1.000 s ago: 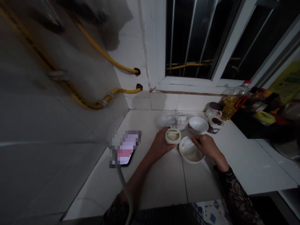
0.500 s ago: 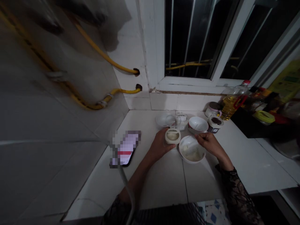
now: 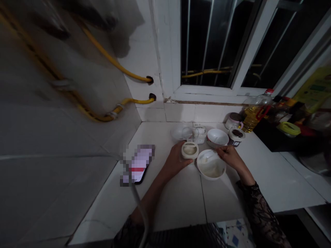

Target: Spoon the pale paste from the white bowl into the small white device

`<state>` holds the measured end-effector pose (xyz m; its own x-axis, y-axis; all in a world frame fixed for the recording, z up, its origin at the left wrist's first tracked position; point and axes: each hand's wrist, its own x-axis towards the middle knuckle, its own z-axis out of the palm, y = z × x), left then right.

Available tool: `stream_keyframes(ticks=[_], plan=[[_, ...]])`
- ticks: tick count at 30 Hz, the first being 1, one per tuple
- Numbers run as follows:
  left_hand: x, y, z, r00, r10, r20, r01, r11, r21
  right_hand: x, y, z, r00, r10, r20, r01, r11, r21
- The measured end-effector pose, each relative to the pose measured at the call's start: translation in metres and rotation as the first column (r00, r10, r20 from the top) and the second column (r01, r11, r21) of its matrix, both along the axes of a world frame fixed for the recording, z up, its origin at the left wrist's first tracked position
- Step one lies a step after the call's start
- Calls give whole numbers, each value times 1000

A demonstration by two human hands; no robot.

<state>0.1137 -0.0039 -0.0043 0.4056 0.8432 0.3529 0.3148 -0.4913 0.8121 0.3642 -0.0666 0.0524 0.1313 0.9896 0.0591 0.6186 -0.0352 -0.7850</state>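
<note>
My left hand (image 3: 176,160) is wrapped around a small pale seasoning jar (image 3: 190,151), whose clear lid is flipped up at the back. Some light-coloured contents show inside it. Just to the right stands a white bowl (image 3: 211,172) with a cloudy, pale mixture at the bottom. My right hand (image 3: 227,154) pinches the handle of a light-coloured spoon (image 3: 210,156) at this bowl's far right rim; the spoon reaches down into the bowl. Behind these stand a second white bowl (image 3: 217,137) with a utensil in it, another pale jar (image 3: 200,134) and a clear bowl (image 3: 178,132).
A lit phone (image 3: 139,163) lies on the white tiled counter (image 3: 178,203) at left. Two lidded jars (image 3: 236,136) and an oil bottle (image 3: 252,115) stand back right, near a black box (image 3: 271,137) of condiments. A grey cable (image 3: 141,206) hangs in front of my left arm.
The spoon has shifted inside the bowl, with its head now nearer the bowl's far left side. My left hand keeps its hold on the jar, and the view has moved slightly.
</note>
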Motion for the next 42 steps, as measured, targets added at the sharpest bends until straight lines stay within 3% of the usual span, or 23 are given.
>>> stream_keyframes(ticks=[9,13,17,20,25,35,38,42], plan=[[-1,-1,2,1000,-10,-2,10,1000,-14,5,5,-7,999,-13,-50,12,1000,-7],[-1,-1,1,1000,-6,12,6,1000,-16,-5,0,-3,973,-61,222,34,992,122],[0,-1,1,1000,-3,7,3,1000,-11,-22,-6,-1,908,-15,418,-52,988,147],[-1,0,1,1000,-13,14,13,1000,-1,-26,-7,-1,939,40,341,-80,991,105],[-1,0,0,1000,-8,7,8,1000,7,-14,-2,-1,999,27,43,-29,999,31],[0,0,0,1000,-3,2,3,1000,1,4,3,2,977,-81,-196,66,995,-79],[0,1,-1,1000,-3,19,3,1000,-6,-4,2,8,971,-109,-211,113,994,7],[0,1,-2,999,-4,32,4,1000,20,-29,-1,16,979,-171,-114,199,930,309]])
